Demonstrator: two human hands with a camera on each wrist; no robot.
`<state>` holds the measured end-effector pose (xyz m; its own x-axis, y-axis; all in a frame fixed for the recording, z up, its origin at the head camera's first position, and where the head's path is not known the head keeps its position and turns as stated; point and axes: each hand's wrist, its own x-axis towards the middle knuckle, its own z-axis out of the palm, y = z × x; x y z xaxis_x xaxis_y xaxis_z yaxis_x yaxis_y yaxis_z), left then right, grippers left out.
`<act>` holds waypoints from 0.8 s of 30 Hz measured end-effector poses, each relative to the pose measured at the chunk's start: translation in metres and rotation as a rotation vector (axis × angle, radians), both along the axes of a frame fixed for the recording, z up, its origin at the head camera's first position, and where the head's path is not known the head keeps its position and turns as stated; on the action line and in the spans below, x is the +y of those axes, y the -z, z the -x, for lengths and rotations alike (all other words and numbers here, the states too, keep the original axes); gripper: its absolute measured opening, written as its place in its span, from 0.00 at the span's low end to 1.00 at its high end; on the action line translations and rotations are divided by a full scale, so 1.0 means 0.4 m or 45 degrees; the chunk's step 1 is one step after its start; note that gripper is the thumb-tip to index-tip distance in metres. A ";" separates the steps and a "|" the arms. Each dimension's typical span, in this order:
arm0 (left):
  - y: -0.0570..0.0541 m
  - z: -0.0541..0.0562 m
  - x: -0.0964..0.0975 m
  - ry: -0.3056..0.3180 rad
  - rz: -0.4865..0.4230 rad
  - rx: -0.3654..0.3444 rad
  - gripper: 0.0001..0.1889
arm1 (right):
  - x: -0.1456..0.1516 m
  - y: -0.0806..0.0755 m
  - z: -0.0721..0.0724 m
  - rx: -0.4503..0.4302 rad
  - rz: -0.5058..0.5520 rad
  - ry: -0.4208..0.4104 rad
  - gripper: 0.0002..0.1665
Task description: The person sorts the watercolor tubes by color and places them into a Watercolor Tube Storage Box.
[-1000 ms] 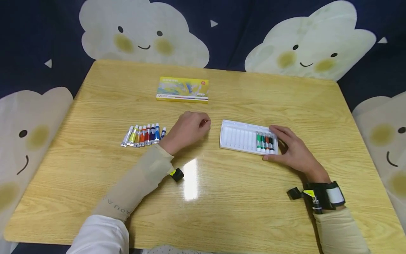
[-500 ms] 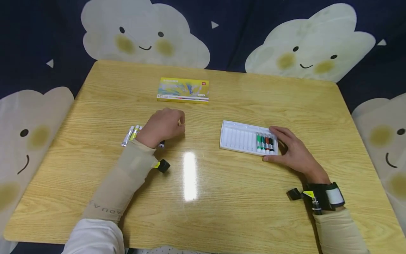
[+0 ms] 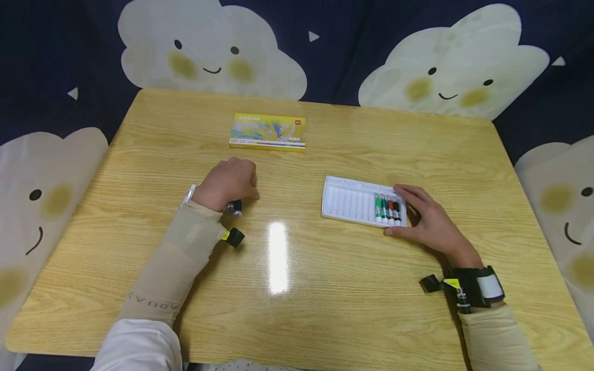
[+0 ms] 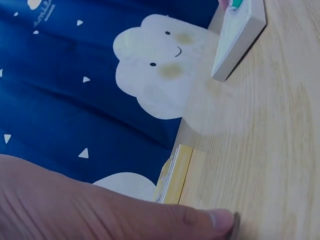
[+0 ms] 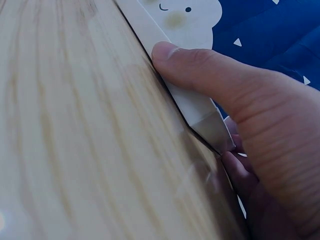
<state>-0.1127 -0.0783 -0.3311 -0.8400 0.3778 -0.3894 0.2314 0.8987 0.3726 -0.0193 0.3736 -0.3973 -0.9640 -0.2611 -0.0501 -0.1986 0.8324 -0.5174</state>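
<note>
My left hand (image 3: 227, 180), back up and fingers bent downward, covers most of a row of small paint tubes. A dark blue paint tube (image 3: 236, 207) shows beside the wrist, and a pale paint tube (image 3: 187, 196) peeks out on the left. In the left wrist view only the thumb (image 4: 195, 220) shows clearly; I cannot tell whether it pinches a tube. My right hand (image 3: 429, 221) grips the right end of a white paint tray (image 3: 345, 200), thumb on the near side, fingers at the far side. Green, brown and black paint tubes (image 3: 388, 208) fill the tray's right slots.
A yellow paint box (image 3: 267, 132) lies behind the hands, toward the back of the wooden table (image 3: 325, 309). A dark blue cloth with clouds (image 3: 334, 51) hangs behind the table. The tray's left slots show bare white plastic.
My left hand has moved left from between the tubes and the tray, coming over the row of tubes and hiding most of them. The right hand and tray have stayed in place.
</note>
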 end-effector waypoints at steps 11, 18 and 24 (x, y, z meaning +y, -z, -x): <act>0.018 0.003 0.012 0.027 0.010 -0.034 0.13 | -0.001 -0.001 -0.001 -0.005 0.002 0.002 0.64; 0.014 -0.003 0.020 0.050 0.011 -0.039 0.14 | -0.001 -0.001 -0.002 -0.011 0.005 0.005 0.64; -0.009 0.000 0.004 0.039 -0.004 -0.011 0.15 | -0.002 -0.004 0.000 -0.015 0.012 0.005 0.64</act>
<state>-0.1128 -0.0768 -0.3274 -0.8245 0.4047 -0.3956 0.2558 0.8901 0.3773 -0.0191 0.3727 -0.3958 -0.9643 -0.2580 -0.0590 -0.1893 0.8282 -0.5274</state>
